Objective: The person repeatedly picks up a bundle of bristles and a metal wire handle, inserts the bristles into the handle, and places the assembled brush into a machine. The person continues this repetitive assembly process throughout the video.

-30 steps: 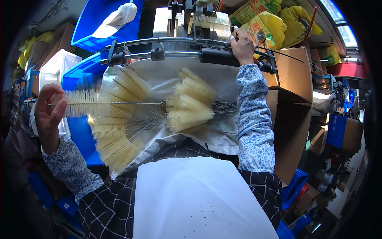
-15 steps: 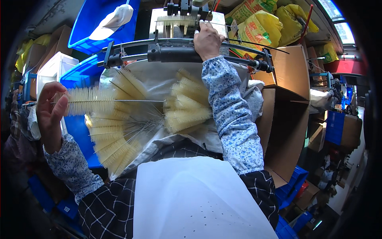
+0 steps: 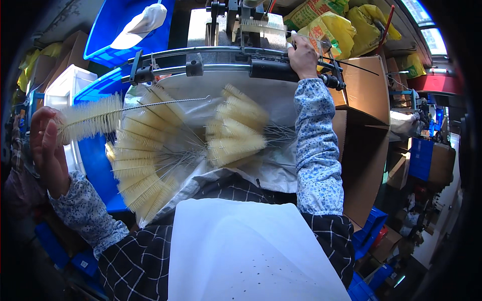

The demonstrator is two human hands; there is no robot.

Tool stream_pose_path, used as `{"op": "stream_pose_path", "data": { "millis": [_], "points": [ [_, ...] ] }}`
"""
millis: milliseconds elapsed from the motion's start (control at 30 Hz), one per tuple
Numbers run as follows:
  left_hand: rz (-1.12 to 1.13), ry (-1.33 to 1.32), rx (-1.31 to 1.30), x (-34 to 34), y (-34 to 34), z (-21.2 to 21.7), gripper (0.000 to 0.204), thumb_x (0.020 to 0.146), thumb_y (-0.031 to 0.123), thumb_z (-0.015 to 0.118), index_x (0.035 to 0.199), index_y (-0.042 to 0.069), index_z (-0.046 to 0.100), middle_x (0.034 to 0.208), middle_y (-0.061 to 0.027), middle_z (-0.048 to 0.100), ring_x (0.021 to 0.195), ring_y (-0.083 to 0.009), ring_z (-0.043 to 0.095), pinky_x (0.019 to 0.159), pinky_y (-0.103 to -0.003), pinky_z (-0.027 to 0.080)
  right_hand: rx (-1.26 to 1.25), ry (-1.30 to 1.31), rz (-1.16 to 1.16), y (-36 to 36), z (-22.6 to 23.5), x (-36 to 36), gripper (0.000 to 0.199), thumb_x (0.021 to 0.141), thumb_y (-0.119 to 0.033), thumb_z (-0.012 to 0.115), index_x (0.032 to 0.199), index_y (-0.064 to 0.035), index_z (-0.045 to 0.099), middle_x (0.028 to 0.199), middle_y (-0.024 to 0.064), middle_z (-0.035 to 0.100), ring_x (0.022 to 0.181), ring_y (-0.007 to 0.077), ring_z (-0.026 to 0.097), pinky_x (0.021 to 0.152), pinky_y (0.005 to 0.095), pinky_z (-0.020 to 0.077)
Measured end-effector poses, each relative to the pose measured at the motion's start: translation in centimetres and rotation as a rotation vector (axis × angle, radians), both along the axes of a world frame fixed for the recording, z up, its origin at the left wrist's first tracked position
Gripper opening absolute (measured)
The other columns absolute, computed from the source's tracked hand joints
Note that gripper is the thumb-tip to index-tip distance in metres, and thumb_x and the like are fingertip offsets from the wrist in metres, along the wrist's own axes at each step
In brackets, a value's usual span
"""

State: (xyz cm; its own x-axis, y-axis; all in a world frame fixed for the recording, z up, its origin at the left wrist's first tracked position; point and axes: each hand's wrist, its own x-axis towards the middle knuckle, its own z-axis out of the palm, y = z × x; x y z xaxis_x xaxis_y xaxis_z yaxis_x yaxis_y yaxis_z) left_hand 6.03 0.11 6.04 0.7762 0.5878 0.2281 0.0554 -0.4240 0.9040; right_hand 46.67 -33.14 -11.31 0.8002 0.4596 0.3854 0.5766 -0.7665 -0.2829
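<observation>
Cream bottle brush [image 3: 93, 118], bristly on twisted wire, gripped by left hand [image 3: 46, 150] fingers.

Cream bottle brush [image 3: 90, 119] w/ twisted wire stem is held at its bristle end, far left of the white sack [image 3: 201, 100]; stem is stretched roughly level, tilted slightly up twd the sack's top. A fan of like brushes [image 3: 145, 160] is spread on the sack's left half, bristle heads outward, wire stems converging at centre. A second bunch [image 3: 236, 133] is laid on the sack's right half, heads pointing left, stems trailing right. A brush in machine [image 3: 263, 25] is seen above the sack's top edge, approx. level.
</observation>
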Motion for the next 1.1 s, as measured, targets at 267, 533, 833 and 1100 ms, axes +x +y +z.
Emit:
{"op": "stream_pose_path", "data": {
  "millis": [267, 533, 833, 1100],
  "points": [
    [-0.088, -0.078, -0.209, 3.5, -2.4, -1.4, 0.025, 0.082, 0.017, 0.054, 0.105, 0.006, 0.051, 0.103, -0.008, 0.052, 0.095, -0.0125, 0.05, 0.083, -0.023, 0.04, -0.269, -0.097, -0.11, -4.1, 1.5, 5.2, 0.028, 0.082, -0.022, 0.053, 0.107, -0.0087, 0.058, 0.106, 0.012, 0.057, 0.098, 0.0272, 0.053, 0.085, 0.0327, 0.0402],
    [-0.353, -0.035, -0.351, 5.7, -3.3, -2.9, 0.023, 0.082, 0.014, 0.053, 0.103, 0.005, 0.051, 0.096, -0.0043, 0.05, 0.088, -0.0077, 0.049, 0.082, -0.02, 0.038, -0.179, 0.079, 0.224, -8.0, 5.5, 3.3, 0.022, 0.085, -0.02, 0.052, 0.103, -0.0123, 0.06, 0.089, 0.0074, 0.058, 0.088, 0.0243, 0.054, 0.075, 0.0331, 0.042],
    [-0.637, -0.122, -0.512, 13.4, -12.9, -7.1, 0.02, 0.081, 0.011, 0.06, 0.095, 0.003, 0.048, 0.09, -0.0044, 0.051, 0.079, -0.0088, 0.055, 0.07, -0.021, 0.047, 0.116, 0.928, 0.838, -1.7, 10.9, -13.4, 0.041, 0.087, -0.029, 0.051, 0.117, -0.0023, 0.045, 0.1, 0.0124, 0.058, 0.091, 0.0215, 0.055, 0.08, 0.0327, 0.044],
    [-0.542, 0.246, 0.231, 11.4, -7.9, -9.9, 0.05, 0.075, 0.01, 0.064, 0.118, 0.01, 0.037, 0.121, -0.0125, 0.043, 0.101, -0.0222, 0.052, 0.084, -0.035, 0.043, 0.052, -0.199, 0.322, 1.6, 4.9, -8.5, 0.026, 0.075, -0.009, 0.057, 0.1, -0.0135, 0.057, 0.082, 0.0063, 0.056, 0.077, 0.0251, 0.052, 0.068, 0.0371, 0.0419]
  ]
}}
